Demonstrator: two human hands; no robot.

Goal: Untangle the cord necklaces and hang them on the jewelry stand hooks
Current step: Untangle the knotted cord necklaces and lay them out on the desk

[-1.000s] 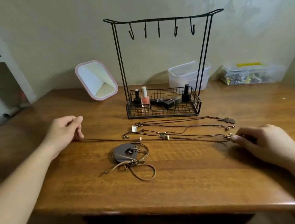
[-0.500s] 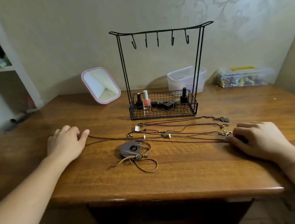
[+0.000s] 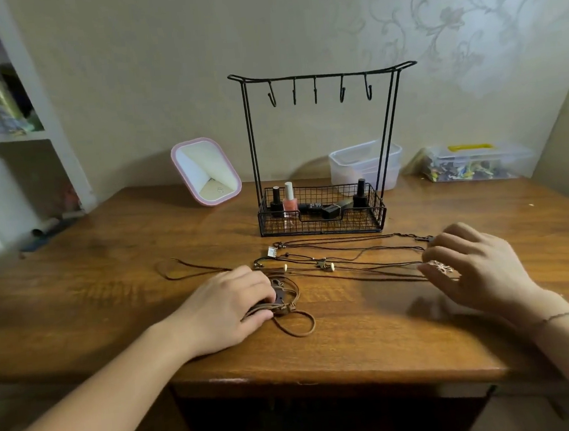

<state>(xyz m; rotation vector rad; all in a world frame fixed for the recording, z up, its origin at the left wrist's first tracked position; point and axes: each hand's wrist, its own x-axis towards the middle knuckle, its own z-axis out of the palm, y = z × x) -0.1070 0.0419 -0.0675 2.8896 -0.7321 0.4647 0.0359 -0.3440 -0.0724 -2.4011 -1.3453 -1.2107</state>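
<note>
Head view, left to right. White shelf unit (image 3: 43, 109) standing at far left with blurred bottles on it. Left hand (image 3: 227, 306) lying palm-down on the wooden counter (image 3: 373, 341), fingers curling over a dark round pendant (image 3: 279, 296) and gripping the thick brown cord (image 3: 294, 322) bunched at it; a loop of that cord is trailing near-right of the hand. A thin cord loop (image 3: 184, 270) is lying on the counter just far-left of the hand. Pink-framed mirror (image 3: 206, 171) leaning at the far side, left of the jewelry stand (image 3: 326, 153). Stand sitting center-far, black wire, five hooks (image 3: 315, 90) hanging bare on the top bar; wire basket base holding nail polish bottles (image 3: 289, 199). Cord necklaces (image 3: 349, 261) lying spread flat on the counter just near of the stand's basket, running left-right between the hands, with small metal charms (image 3: 323, 264) strung along them, strands crossing each other. Clear plastic tub (image 3: 364, 165) sitting behind the stand's right leg. Right hand (image 3: 480, 267) hovering or resting over the right ends of the necklaces, fingers spread and loosely bent, not gripping anything; a flower-shaped charm (image 3: 440, 266) showing between its fingers. Thin bracelet (image 3: 557, 318) circling the right wrist. Clear lidded box (image 3: 474, 162) with mixed small items sitting far right by the wall.
</note>
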